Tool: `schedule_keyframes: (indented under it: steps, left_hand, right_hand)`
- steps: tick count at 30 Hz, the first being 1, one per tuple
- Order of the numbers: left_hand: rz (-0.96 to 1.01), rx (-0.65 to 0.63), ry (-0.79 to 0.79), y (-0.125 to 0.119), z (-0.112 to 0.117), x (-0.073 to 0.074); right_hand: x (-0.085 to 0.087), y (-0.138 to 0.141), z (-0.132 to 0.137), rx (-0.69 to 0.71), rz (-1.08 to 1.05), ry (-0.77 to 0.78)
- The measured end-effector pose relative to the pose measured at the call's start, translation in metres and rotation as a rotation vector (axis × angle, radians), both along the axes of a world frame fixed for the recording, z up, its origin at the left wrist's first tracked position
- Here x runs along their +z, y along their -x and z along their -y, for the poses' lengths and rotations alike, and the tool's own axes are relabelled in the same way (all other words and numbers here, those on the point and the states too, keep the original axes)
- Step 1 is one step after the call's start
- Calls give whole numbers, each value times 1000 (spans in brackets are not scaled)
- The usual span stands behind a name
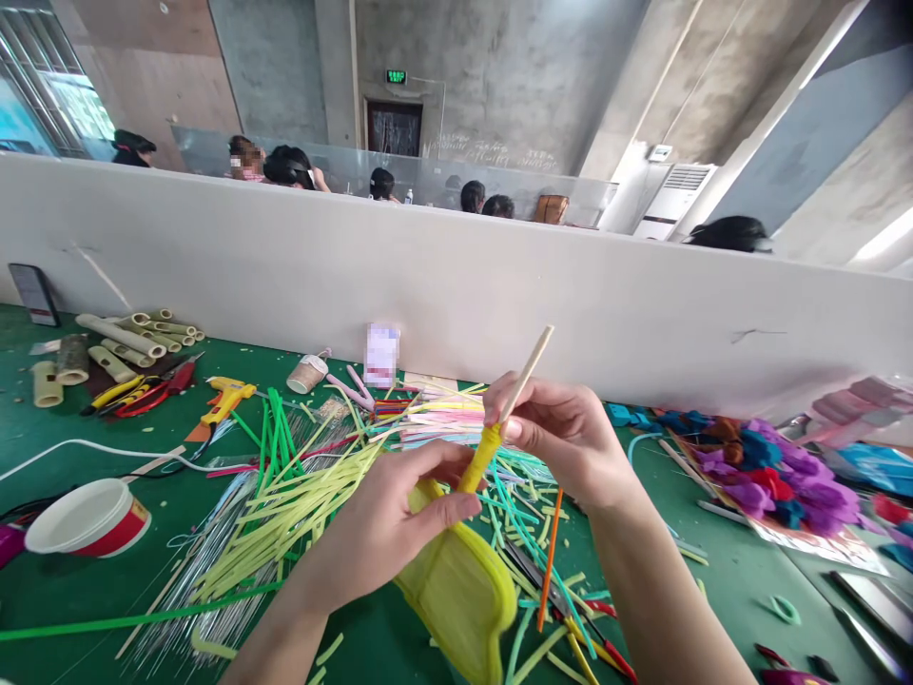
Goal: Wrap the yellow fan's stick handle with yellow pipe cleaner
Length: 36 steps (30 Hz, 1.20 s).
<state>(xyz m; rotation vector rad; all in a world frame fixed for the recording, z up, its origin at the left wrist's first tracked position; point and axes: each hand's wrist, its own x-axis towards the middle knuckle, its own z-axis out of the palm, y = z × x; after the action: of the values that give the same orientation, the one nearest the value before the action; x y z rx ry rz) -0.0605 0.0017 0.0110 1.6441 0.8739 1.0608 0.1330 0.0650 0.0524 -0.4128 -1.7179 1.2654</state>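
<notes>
Left hand (406, 497): bare, with thin fingers
Right hand (565, 433): bare too, thumb nail showing
Left arm (300, 604): bare and smooth
Right arm (652, 571): bare, thin wrist

Two bare forearms, the left (285, 614) and the right (663, 580), slant in toward each other. I see the right hand (567, 438) held higher, wrist bent inward, thumb and fingers (538, 391) closed in a pinch; the left hand (392, 504) sits lower, thumb stretched nearly straight, fingers curled round in a grip
</notes>
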Motion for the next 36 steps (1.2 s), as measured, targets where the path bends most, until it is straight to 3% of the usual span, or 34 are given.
schedule_keyframes:
  steps: [3, 7, 9, 12, 14, 16, 19, 22, 24, 26, 27, 28, 29, 31, 33, 36]
  left_hand:
    - [-154, 191, -159, -5, 2, -1]
    - [-244, 260, -330, 0, 2, -4]
    - [-302, 311, -462, 7, -1, -2]
    - [-466, 395, -792, 17, -10, 4]
    - [-585, 378, -974, 20, -19, 7]
    - [-630, 288, -1005, 23, -27, 8]
    - [-515, 157, -841, 26, -37, 1]
    - [-394, 148, -711, 29, -45, -18]
    - [-331, 319, -750, 26, -48, -36]
    - [-160, 695, -814, 18, -48, -54]
    - [-20, 880, -773, 12, -46, -61]
    - [79, 932, -664, 6, -44, -67]
    - [146, 841, -488, 0, -40, -71]
    - [243, 534, -129, -10, -34, -73]
    - [289, 236, 114, -16, -30, -69]
    - [381, 95, 287, -20, -31, -67]
  right_hand:
    - [-10, 2, -1, -126, -65, 11]
    - [-22, -5, 1, -160, -127, 113]
    - [-24, -13, 3, -108, -145, 224]
    - [-29, -23, 7, 25, -141, 481]
    - [-34, -26, 11, 159, -79, 669]
    - [-41, -23, 17, 313, -19, 815]
    - [-51, -15, 30, 438, -21, 872]
    - [-58, -6, 43, 354, -60, 778]
    - [-63, -1, 49, 242, -49, 694]
    - [-70, 4, 52, 122, -16, 611]
    - [-74, 6, 52, 64, -7, 572]
    - [-80, 8, 51, 12, -9, 538]
    - [-86, 11, 50, -33, -21, 514]
    - [-100, 16, 46, -81, -62, 503]
    - [-116, 22, 43, -77, -111, 534]
    - [-137, 31, 42, -53, -144, 580]
